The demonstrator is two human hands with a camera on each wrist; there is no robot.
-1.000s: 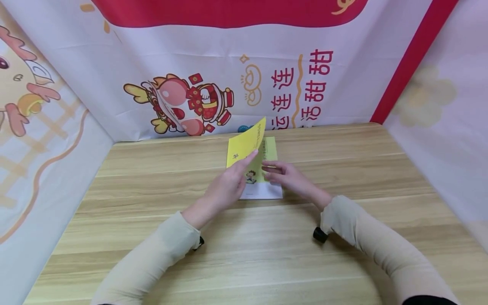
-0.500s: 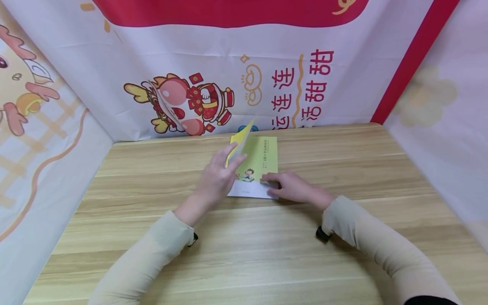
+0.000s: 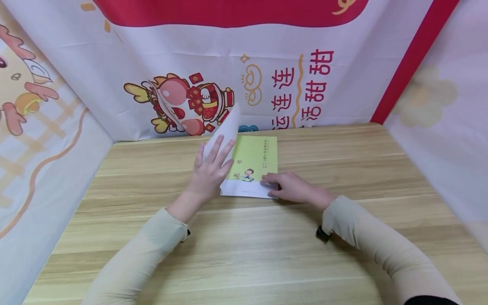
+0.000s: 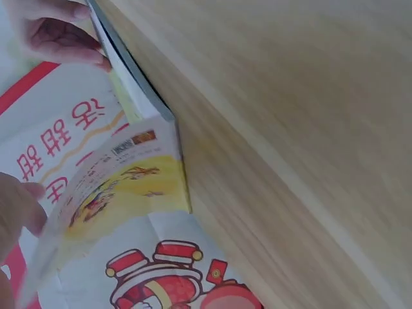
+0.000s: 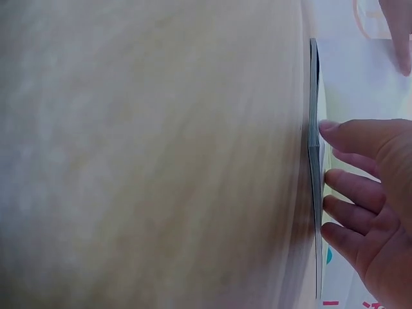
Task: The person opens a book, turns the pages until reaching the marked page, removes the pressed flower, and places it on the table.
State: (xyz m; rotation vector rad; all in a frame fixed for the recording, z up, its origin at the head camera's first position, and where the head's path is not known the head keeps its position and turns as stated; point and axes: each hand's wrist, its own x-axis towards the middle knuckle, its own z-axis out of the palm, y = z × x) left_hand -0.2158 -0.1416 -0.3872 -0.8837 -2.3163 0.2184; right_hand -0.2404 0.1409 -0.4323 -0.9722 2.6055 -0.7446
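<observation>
A thin book lies open on the wooden table, its right side showing a green title page with a small cartoon child above a white strip. Its cover, white inside, stands tilted up at the left. Against this white side my left hand presses with spread, straight fingers. The left wrist view shows the cover's outer face, with a yellow picture and a barcode. My right hand rests its fingers on the green page's lower right; in the right wrist view its fingertips touch the page.
The wooden table extends around the book to both sides and the front. A white printed cloth with red writing and a cartoon dragon hangs just behind the table's back edge. More printed cloth hangs at left and right.
The yellow cover has swung leftward under my left hand, exposing its white inside and the green page. My right hand has moved slightly down and settled on the page's lower right.
</observation>
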